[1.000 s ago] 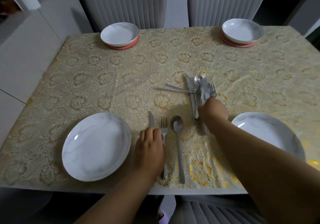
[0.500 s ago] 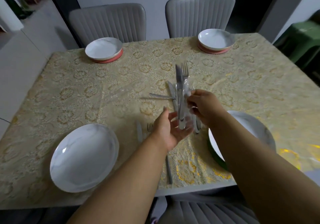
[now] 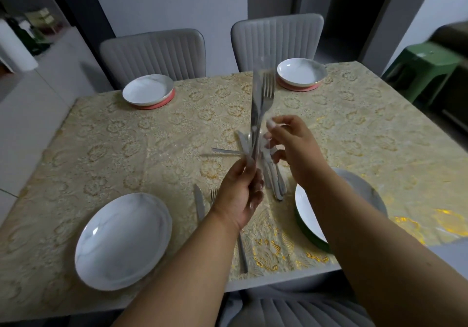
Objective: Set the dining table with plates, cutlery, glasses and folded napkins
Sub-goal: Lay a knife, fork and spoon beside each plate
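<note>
Near edge of the surface (image 3: pixel 83 154), covered by a gold floral cloth: a white marbled plate (image 3: pixel 121 240) at near left and a second white plate (image 3: pixel 311 215) at near right, the latter partly hidden by the right forearm and sitting on a dark green mat. Between them lie a knife (image 3: pixel 199 203), long axis near-to-far with tip pointing far, and just right of it a fork (image 3: pixel 214 193), tines pointing far; a further handle (image 3: pixel 242 255) shows below the left wrist, same axis. Left hand (image 3: pixel 240 195), raised above the surface at centre, fingers curled round the lower ends of a held cutlery bundle (image 3: pixel 260 108): a knife and fork standing nearly upright, long axis vertical, fork tines up, leaning slightly right toward the top. Something transparent seems to wrap the bundle; cannot tell what. Right hand (image 3: pixel 291 144), just right of the bundle, fingers loosely spread and part curled, fingertips close to the cutlery; contact unclear from motion blur, so grasp state cannot be told. Beneath both hands, a loose pile of cutlery (image 3: pixel 273 174) lies on the surface, handles fanned, one pointing left. Far edge: small plate (image 3: pixel 148 89) on a pink mat at far left, another small plate (image 3: pixel 301 72) on a pink mat at far right. Two grey chairs (image 3: pixel 152 53) behind them.
</note>
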Available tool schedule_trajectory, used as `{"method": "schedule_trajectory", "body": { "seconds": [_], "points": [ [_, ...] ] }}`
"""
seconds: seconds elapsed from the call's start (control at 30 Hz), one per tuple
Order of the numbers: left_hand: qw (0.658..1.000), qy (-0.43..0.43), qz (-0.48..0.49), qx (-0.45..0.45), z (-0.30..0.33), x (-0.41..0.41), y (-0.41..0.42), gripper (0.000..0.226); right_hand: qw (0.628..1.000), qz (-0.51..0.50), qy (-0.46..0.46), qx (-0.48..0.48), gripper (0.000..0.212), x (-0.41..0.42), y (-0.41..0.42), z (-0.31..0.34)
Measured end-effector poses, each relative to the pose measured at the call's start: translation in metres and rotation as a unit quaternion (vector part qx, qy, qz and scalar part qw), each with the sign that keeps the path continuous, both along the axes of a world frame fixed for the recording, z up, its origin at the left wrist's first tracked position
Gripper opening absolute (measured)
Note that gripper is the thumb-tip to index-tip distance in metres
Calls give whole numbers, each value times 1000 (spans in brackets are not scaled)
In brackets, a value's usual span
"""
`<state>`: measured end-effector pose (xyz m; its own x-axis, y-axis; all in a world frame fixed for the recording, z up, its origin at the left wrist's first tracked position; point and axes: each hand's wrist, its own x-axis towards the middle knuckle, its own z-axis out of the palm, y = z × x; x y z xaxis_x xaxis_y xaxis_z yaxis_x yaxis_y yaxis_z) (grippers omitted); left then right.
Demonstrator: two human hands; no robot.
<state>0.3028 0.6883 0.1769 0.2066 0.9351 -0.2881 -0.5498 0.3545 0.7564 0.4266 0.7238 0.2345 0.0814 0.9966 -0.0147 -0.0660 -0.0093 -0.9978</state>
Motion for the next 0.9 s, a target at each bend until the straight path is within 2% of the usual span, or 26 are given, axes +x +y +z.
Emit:
{"method": "schedule_trajectory", "body": {
  "seconds": [0.07, 0.17, 0.3, 0.43, 0.6, 0.73, 0.9],
  "points": [
    [999, 42, -10, -1, -5, -8, -5, 17, 998, -39, -41, 4, 29, -1, 12, 10],
    [995, 88, -37, -20, -15, -18, -14, 18, 991, -71, -112, 30, 30, -8, 30, 26],
    [996, 46, -35, -64, -20, -23, -16, 33, 988, -51, -137, 48, 33, -28, 36, 39],
    [996, 28, -37, -76, -25, -32, -12, 45, 991, -72, -97, 60, 34, -39, 40, 61],
    [994, -23, -22, -105, -32, -42, -4, 47, 988, -35, -94, 118, 34, -53, 43, 81],
    [995, -44, -34, -82, -36, -49, -4, 47, 982, -55, -104, 144, 35, -58, 52, 86],
    [994, -48, -17, -97, -37, -54, 4, 53, 973, 25, -179, 145, 38, -60, 62, 84]
  ]
}}
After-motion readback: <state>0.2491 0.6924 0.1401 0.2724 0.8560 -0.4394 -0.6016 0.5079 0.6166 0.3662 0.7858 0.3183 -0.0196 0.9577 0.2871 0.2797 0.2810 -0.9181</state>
